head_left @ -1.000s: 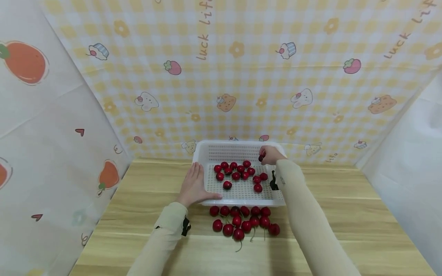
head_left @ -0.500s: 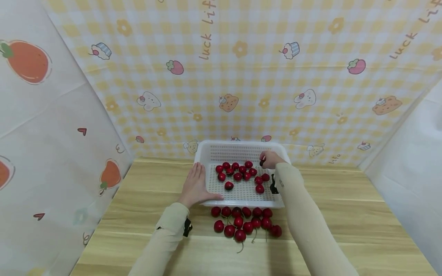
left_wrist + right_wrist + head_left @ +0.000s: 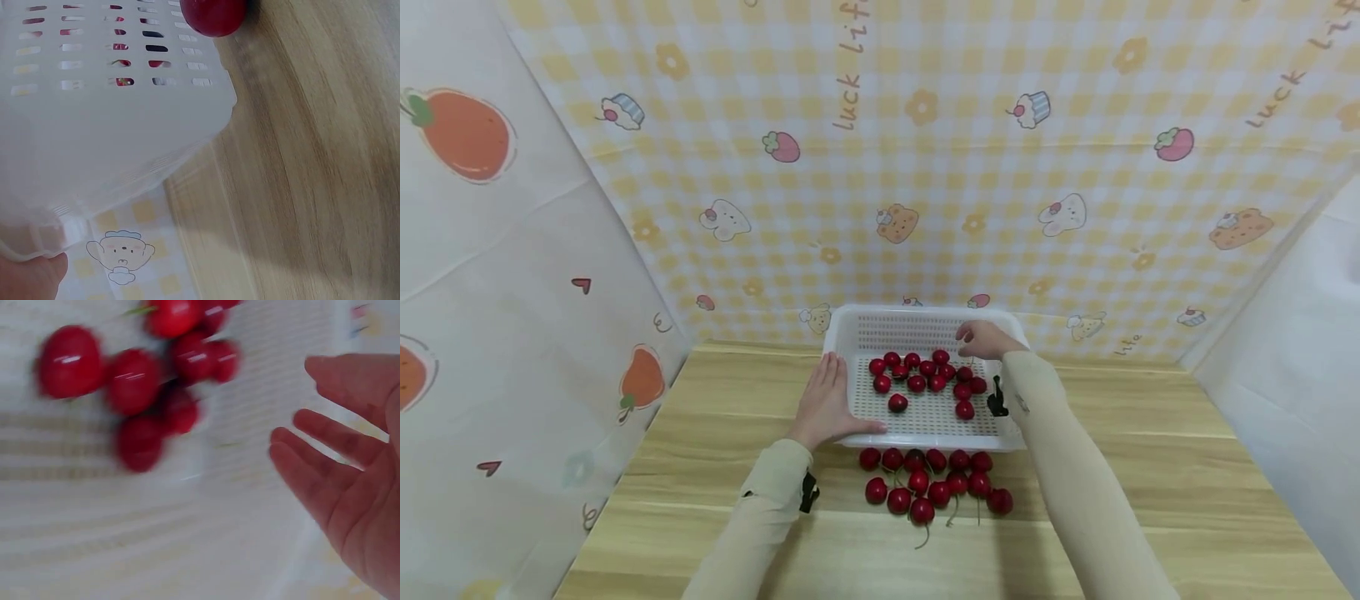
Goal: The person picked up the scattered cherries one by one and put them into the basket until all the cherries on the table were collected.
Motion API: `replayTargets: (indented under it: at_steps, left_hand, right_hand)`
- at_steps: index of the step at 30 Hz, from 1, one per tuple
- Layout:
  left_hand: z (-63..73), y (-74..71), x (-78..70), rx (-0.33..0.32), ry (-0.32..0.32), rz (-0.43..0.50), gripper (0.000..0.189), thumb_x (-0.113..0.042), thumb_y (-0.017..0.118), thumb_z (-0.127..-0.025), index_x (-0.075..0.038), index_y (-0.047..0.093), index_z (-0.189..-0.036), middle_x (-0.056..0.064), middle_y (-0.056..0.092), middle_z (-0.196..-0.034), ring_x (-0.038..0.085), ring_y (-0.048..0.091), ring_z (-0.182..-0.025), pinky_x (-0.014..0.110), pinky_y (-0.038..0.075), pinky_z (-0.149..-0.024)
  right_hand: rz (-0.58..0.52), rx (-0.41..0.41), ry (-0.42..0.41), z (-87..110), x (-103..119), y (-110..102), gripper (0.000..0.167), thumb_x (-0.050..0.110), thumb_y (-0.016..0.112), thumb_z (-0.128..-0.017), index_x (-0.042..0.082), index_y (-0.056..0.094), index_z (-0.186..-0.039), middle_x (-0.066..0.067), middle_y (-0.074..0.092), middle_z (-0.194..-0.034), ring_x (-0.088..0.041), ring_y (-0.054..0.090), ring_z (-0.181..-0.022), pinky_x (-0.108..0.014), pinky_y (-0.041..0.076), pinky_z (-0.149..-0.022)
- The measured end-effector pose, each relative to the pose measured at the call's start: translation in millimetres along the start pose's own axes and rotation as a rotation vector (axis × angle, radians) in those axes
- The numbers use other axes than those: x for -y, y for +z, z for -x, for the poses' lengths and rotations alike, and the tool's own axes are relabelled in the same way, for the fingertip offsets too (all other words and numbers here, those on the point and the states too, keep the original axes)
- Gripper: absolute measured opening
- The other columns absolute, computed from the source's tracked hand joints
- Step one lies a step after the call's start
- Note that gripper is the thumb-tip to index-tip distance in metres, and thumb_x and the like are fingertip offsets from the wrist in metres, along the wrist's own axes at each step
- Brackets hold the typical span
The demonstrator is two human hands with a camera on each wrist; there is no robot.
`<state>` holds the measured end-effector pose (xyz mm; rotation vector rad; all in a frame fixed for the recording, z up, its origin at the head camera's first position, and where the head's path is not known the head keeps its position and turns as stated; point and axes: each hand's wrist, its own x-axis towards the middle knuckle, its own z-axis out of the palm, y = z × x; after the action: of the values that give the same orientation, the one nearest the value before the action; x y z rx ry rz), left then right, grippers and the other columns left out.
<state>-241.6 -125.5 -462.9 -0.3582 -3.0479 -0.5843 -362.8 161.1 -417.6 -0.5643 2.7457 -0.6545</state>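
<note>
A white plastic basket (image 3: 925, 440) with slotted walls stands on the table, with several dark red cherries (image 3: 898, 403) spread over its floor. My left hand (image 3: 827, 408) rests across the basket's front left corner, fingers straight along the left rim and thumb stretched along the front rim. Over the back right part of the basket is my right hand (image 3: 988, 340). In the right wrist view its fingers (image 3: 312, 481) are spread apart with nothing between them. Just below it, a stemmed cherry (image 3: 964, 375) lies beside the others.
Several more cherries (image 3: 921, 510), some with stems, lie on the wooden table (image 3: 737, 467) in front of the basket. A yellow checked cloth (image 3: 925, 183) hangs close behind the basket. White cloth (image 3: 512, 333) covers the left side.
My right hand has lowered a cherry into the right part of the basket, let it go and lifted slightly. The left hand has stayed on the basket's corner.
</note>
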Motion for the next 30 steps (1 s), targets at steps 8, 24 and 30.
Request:
replayTargets:
  at_steps: [8,24,30]
  left_hand:
    - [1.5,1.2,-1.2,0.013,0.004,-0.006,0.129,-0.074,0.064,-0.057,0.009,0.012,-0.141,0.025,0.006,-0.148,0.032,0.000,-0.138,0.040,0.005,-0.113]
    - [-2.2,2.9,5.0,-0.003,0.019,-0.024,0.131,-0.078,0.061,-0.055,0.010,0.012,-0.140,0.026,0.006,-0.148,0.033,0.001,-0.138,0.040,0.006,-0.113]
    - [-2.3,4.2,4.2,-0.013,0.027,-0.011,0.132,-0.079,0.060,-0.054,0.010,0.014,-0.140,0.026,0.007,-0.148,0.034,0.003,-0.138,0.041,0.007,-0.113]
  right_hand:
    - [-0.038,-0.229,-0.335,61.1,58,-28,0.028,0.006,0.059,-0.085,-0.002,0.057,-0.112,-0.018,0.059,-0.112,-0.034,0.055,-0.103,-0.047,0.048,-0.086]
    - [0.073,-0.608,-0.702,228.3,86,26,0.025,0.010,0.063,-0.077,0.008,0.063,-0.102,-0.003,0.063,-0.100,-0.017,0.062,-0.087,-0.023,0.053,-0.074]
    - [-0.005,-0.481,-0.449,245.6,54,80,0.032,0.004,0.070,-0.073,0.015,0.063,-0.102,0.007,0.062,-0.099,-0.012,0.062,-0.087,-0.026,0.053,-0.072]
